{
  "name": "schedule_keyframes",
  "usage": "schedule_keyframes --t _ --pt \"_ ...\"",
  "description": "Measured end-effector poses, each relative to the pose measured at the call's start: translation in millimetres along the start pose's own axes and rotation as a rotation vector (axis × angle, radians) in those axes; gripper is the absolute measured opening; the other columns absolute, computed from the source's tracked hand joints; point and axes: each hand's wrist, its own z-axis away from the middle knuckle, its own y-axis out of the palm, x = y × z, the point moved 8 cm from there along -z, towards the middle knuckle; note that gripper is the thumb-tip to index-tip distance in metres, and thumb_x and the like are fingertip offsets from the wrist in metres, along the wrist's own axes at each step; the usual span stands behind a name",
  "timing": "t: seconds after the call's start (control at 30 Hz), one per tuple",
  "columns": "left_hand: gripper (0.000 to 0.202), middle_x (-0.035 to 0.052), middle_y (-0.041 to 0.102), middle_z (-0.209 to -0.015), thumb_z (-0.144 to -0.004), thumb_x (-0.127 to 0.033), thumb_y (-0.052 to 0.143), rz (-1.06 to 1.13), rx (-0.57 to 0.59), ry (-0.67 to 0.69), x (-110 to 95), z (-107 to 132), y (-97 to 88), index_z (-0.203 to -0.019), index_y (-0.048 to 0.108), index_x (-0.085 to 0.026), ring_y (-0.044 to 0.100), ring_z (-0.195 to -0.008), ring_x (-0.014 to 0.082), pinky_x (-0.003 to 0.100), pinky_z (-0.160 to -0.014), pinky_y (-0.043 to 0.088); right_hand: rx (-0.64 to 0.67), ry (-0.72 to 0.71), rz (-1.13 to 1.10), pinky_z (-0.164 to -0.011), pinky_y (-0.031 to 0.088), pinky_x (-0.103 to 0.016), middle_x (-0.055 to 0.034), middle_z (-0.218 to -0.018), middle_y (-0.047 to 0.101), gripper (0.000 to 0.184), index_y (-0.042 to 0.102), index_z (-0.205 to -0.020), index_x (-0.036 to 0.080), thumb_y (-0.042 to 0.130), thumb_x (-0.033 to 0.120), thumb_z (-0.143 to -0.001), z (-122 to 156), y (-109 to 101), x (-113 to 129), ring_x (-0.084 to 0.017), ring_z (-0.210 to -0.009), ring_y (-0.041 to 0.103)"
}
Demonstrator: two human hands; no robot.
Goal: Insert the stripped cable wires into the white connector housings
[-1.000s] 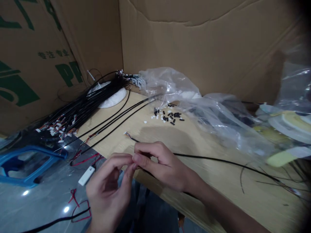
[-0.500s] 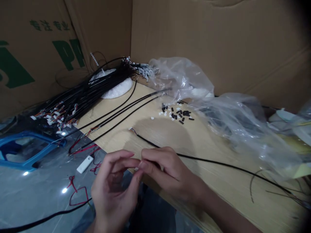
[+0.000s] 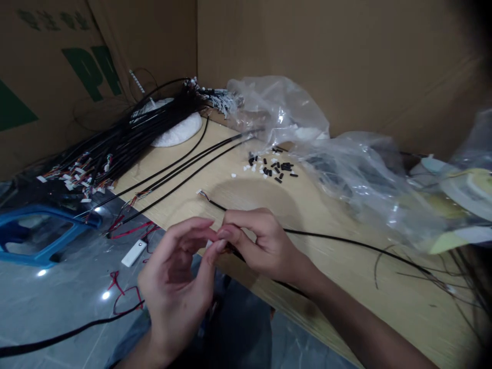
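right grip (image 3: pixel 265 246): thumb and fingers pressed together around a black cable (image 3: pixel 346 241), pinch partly hidden behind the hand.
left grip (image 3: pixel 172 271): fingers curled, half spread, raised at the near edge of the table (image 3: pixel 403 312), tips almost touching the right grip; no firm hold confirmed.
small piece: small white piece (image 3: pixel 209 244) between both grips, just beside the left fingertips; contact unclear.
cable lie: long axis roughly across the body; connector end (image 3: pixel 200 192) up and left of the right grip, long run off to the right along the table; right grip nearer.
table edge: close under both grips, running down to the right.
room for moving: wide gap ahead of the grips, up to small black and white connector parts (image 3: pixel 271 166).
rest: bundle of black cables (image 3: pixel 154 123) at the far corner, by a cardboard wall (image 3: pixel 326 61); clear plastic bag (image 3: pixel 277 107) behind the loose parts; blue plastic frame (image 3: pixel 38 233) off the table, far left.
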Motion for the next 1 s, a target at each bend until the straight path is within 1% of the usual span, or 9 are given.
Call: schedule_keyframes --t 0.13,0.2,0.27,0.33,0.5,0.6,0.73,0.87,1.0 --pt "0.041 -0.0022 0.068 -0.096 -0.090 -0.007 0.061 -0.075 0.193 0.012 5 -5 7.7 -0.126 0.059 -0.026 0.067 -0.089 0.0069 0.012 -0.082 0.055 -0.078 0.005 0.095 -0.051 0.029 -0.021 0.0067 -0.057 0.041 0.031 0.048 -0.064 0.018 0.052 0.019 -0.095 1 -3 0 -0.005 -0.051 0.038" --pt "0.037 -0.0014 0.066 -0.098 -0.093 -0.008 0.058 -0.125 0.290 0.029 6 -8 10.6 -0.125 0.060 -0.028 0.064 -0.092 0.0084 0.016 -0.083 0.052 -0.096 -0.015 0.110 -0.050 0.028 -0.021 0.0077 -0.055 0.038 0.031 0.045 -0.064 0.019 0.053 0.019 -0.094 0 -3 2 -0.005 -0.050 0.036" --pt "0.027 -0.0018 0.065 -0.097 -0.094 -0.010 0.058 -0.172 0.356 0.056 5 -10 11.3 -0.113 0.065 -0.028 0.062 -0.091 0.0091 0.018 -0.081 0.050 -0.100 -0.028 0.118 -0.050 0.028 -0.021 0.0082 -0.055 0.036 0.031 0.044 -0.065 0.019 0.054 0.019 -0.094 0 -3 3 -0.005 -0.049 0.035" --pt "0.020 -0.0025 0.064 -0.094 -0.094 -0.012 0.059 -0.206 0.387 0.083 2 -12 10.2 -0.104 0.066 -0.028 0.061 -0.088 0.0100 0.020 -0.078 0.048 -0.108 -0.022 0.124 -0.050 0.028 -0.021 0.0082 -0.055 0.036 0.031 0.043 -0.064 0.019 0.054 0.018 -0.093 0 -3 4 -0.005 -0.049 0.035" --pt "0.013 -0.0022 0.064 -0.090 -0.093 -0.013 0.062 -0.243 0.423 0.121 -5 -12 5.6 -0.095 0.063 -0.026 0.060 -0.084 0.0121 0.023 -0.075 0.046 -0.139 0.005 0.097 -0.051 0.029 -0.021 0.0080 -0.055 0.037 0.034 0.043 -0.064 0.019 0.051 0.021 -0.097 0 -4 8 -0.005 -0.050 0.037" --pt "0.011 -0.0017 0.063 -0.087 -0.092 -0.016 0.064 -0.264 0.472 0.113 -8 -14 4.9 -0.097 0.065 -0.026 0.060 -0.080 0.0128 0.023 -0.072 0.047 -0.111 0.010 0.065 -0.051 0.029 -0.021 0.0083 -0.055 0.036 0.034 0.044 -0.063 0.019 0.052 0.022 -0.096 -2 -5 10 -0.005 -0.050 0.036" --pt "0.004 -0.0011 0.064 -0.082 -0.094 -0.022 0.061 -0.274 0.602 0.085 -13 -19 11.7 -0.095 0.064 -0.024 0.061 -0.075 0.0136 0.022 -0.065 0.049 -0.030 0.030 0.043 -0.053 0.029 -0.022 0.0075 -0.056 0.039 0.036 0.045 -0.062 0.018 0.055 0.024 -0.096 -3 -4 11 -0.006 -0.052 0.036" --pt "0.013 -0.0022 0.060 -0.070 -0.094 -0.019 0.058 -0.285 0.696 0.121 -21 -27 20.3 -0.083 0.064 -0.021 0.055 -0.062 0.0119 0.021 -0.057 0.044 0.043 0.038 0.013 -0.054 0.029 -0.022 0.0073 -0.056 0.040 0.037 0.049 -0.063 0.017 0.057 0.028 -0.097 -2 -2 13 -0.006 -0.053 0.037" --pt "0.015 -0.0018 0.062 -0.069 -0.092 -0.018 0.060 -0.257 0.666 0.175 -26 -33 20.9 -0.078 0.066 -0.021 0.055 -0.062 0.0107 0.019 -0.057 0.042 -0.002 0.045 -0.017 -0.053 0.030 -0.021 0.0070 -0.056 0.040 0.039 0.047 -0.060 0.016 0.060 0.029 -0.095 -2 -4 14 -0.006 -0.054 0.038"
